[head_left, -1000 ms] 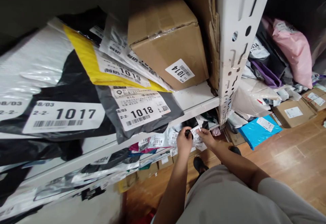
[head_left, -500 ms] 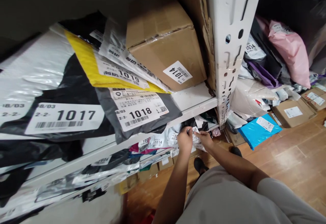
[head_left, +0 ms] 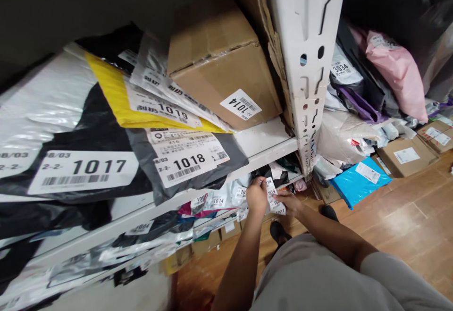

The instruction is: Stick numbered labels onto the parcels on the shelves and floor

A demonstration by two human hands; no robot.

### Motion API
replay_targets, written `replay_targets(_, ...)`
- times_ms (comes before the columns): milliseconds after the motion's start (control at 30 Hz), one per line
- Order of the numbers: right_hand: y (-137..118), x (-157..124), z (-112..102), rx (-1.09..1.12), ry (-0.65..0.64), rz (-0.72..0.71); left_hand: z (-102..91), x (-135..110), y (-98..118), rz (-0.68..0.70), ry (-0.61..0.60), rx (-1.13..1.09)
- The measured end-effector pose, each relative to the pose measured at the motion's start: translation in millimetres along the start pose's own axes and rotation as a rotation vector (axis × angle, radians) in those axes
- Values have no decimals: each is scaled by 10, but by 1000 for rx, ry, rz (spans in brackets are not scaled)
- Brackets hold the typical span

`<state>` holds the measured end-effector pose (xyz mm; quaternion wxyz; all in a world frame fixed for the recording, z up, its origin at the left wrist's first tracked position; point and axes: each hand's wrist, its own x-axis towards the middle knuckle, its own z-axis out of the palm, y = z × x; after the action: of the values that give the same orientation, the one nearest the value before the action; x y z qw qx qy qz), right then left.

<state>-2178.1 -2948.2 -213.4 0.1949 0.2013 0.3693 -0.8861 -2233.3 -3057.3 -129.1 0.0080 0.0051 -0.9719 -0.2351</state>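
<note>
I see a white, slotted metal post (head_left: pixel 306 79) rising between two storage bays. Left of the post, a white shelf (head_left: pixel 264 143) carries a brown carton (head_left: pixel 226 72) labelled 1014, then a yellow mailer (head_left: pixel 106 96) marked 1019 and dark bags (head_left: pixel 136 141) marked 1017 and 1018. Low and left of the post's foot is the strip of numbered labels (head_left: pixel 272 192); I see the left hand (head_left: pixel 256 195) curled closed on its upper end. The right hand (head_left: pixel 288 202) meets its edge, fingers bent; I can't tell how tightly. Right of the post, a pink parcel (head_left: pixel 398 72) tops a pile, and a blue parcel (head_left: pixel 354 183) lies on the shiny wood-toned floor (head_left: pixel 399 235).
</note>
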Motion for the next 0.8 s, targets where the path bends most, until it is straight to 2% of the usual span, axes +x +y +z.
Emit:
replay_targets(100, -40, -70, -114, 28, 2, 63, -41, -14, 20, 3, -22, 33)
replay_targets(233, -182, -158, -271, 51, 12, 48, -223, -33, 155, -37, -8, 157)
replay_targets(300, -286, -190, -323, 57, -11, 26, -329, 37, 263, 47, 15, 255)
replay_targets(333, -342, -197, -339, 56, -24, 12, -370, 105, 313, 138, -27, 265)
replay_targets(400, -451, -177, -351, 48, -47, -23, -415, 294, 375, 340, -228, 188)
replay_targets(433, -499, -149, -345, 42, -56, -42, -419, 402, 379, 402, -350, 132)
replay_targets(500, -573, -58, -313, 26, -69, -84, -402, 609, 333, 435, -504, 60)
replay_targets(633, -612, 217, -179, -24, -60, -165, -332, 893, 158, 380, -565, -14)
replay_targets(800, -528, 556, 14, -137, 28, -269, -208, 1056, 44, 361, -632, -58)
